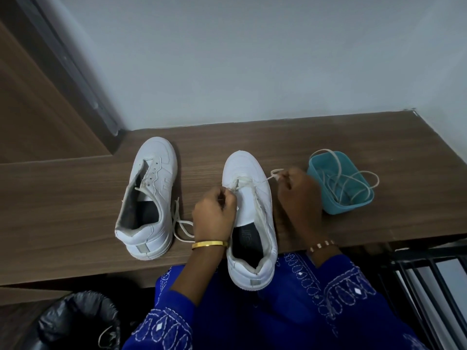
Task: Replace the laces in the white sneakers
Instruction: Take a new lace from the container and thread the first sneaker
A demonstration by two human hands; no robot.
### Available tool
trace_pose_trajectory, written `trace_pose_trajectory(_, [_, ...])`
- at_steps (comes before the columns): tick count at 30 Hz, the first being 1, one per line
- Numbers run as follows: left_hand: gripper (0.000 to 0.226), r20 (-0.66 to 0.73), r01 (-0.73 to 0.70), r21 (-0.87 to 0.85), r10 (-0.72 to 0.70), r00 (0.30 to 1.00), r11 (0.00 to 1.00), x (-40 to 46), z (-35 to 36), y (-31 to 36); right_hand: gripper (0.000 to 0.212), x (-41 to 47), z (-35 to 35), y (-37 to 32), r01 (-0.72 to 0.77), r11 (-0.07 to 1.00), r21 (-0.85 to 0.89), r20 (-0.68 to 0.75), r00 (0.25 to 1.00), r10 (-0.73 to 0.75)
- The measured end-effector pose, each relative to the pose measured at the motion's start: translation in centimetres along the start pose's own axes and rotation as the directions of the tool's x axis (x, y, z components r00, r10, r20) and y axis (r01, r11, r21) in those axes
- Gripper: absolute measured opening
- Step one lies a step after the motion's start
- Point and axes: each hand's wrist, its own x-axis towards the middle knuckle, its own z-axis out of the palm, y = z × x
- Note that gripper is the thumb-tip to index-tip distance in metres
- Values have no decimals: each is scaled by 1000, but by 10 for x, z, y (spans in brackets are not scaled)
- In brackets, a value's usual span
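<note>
Two white sneakers stand on a brown wooden table [328,137]. The left sneaker [149,195] has empty eyelets, and a loose white lace [180,224] lies beside it. The right sneaker [249,218] sits in front of me, heel over the table edge, with a white lace [255,184] crossing its lowest eyelets. My left hand [214,213] pinches the lace at the sneaker's left eyelets. My right hand [299,195] pinches the other lace end, looped to the right of the toe.
A teal plastic tub [328,205] holding several tangled white laces stands at the right of the table. A black-lined bin [75,322] sits on the floor at lower left. A black metal rack [429,286] is at lower right. A grey wall runs behind the table.
</note>
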Motion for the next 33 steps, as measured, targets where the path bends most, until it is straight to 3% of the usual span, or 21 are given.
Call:
trace_pose_trajectory(6, [30,16,21,-12,-21,1000,1000,0,1,1,15,0,-3,1,-65,997,36,-47,997,67])
trace_pose_trajectory(10, [38,58,48,-20,-47,997,999,2,-4,6,26,1,-5,-12,-139,973,184,114,986,120])
trace_pose_trajectory(13, [24,181,71,2,-70,981,997,12,-11,9,22,3,-9,-24,-112,943,314,237,971,36])
trace_pose_trajectory(20, [18,373,301,-126,-236,897,945,30,-23,3,33,-7,-3,-38,-9,927,376,350,927,-133])
trace_pose_trajectory(27, [16,369,119,73,-138,919,990,34,-23,10,10,-21,13,-33,-3,936,352,342,931,-126])
trace_pose_trajectory(33, [12,361,115,112,-148,921,987,36,-19,12,9,-22,14,-30,115,951,287,256,948,-191])
